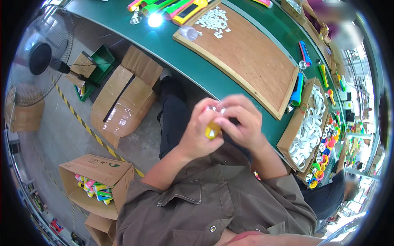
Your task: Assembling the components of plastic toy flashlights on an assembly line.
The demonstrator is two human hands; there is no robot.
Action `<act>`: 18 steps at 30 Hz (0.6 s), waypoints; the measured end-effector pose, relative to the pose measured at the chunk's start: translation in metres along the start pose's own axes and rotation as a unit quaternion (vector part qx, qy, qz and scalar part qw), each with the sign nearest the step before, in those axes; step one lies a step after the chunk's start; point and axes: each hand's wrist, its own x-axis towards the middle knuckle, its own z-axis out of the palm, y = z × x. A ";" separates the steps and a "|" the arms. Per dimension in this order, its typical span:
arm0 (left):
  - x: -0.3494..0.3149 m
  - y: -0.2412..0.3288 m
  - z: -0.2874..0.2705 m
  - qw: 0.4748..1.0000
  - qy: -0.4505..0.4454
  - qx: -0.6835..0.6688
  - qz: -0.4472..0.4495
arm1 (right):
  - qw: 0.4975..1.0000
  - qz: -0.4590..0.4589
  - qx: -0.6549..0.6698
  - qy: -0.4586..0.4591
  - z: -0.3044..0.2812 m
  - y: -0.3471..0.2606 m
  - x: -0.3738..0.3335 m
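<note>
My left hand [198,132] and my right hand [243,121] are pressed together over my lap, just off the green workbench [180,57]. Both grip one small yellow plastic part [212,130]; only its lower end shows between the fingers. A clear, shiny piece [216,109] sits at its top, between my fingertips. The rest of the part is hidden by my fingers.
A wooden tray [254,61] on the bench holds small white pieces [213,19]. To the right, a cardboard box of white rings [308,123] and coloured caps [324,156]. Coloured flashlights [180,8] lie at the far end. Cardboard boxes [123,102] and a fan [39,57] stand on the floor at left.
</note>
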 end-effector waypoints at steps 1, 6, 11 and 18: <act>0.000 -0.006 -0.013 0.999 0.034 0.026 0.008 | 0.999 -0.034 -0.037 0.021 0.006 0.010 0.024; -0.037 -0.019 -0.058 0.993 0.064 0.083 -0.061 | 0.979 0.155 -0.090 0.100 0.046 0.119 0.121; -0.085 -0.018 -0.069 0.981 0.059 0.109 -0.150 | 0.958 0.199 -0.190 0.087 0.104 0.157 0.137; -0.085 -0.030 -0.074 0.974 0.041 0.113 -0.193 | 0.948 0.217 -0.226 0.065 0.115 0.159 0.136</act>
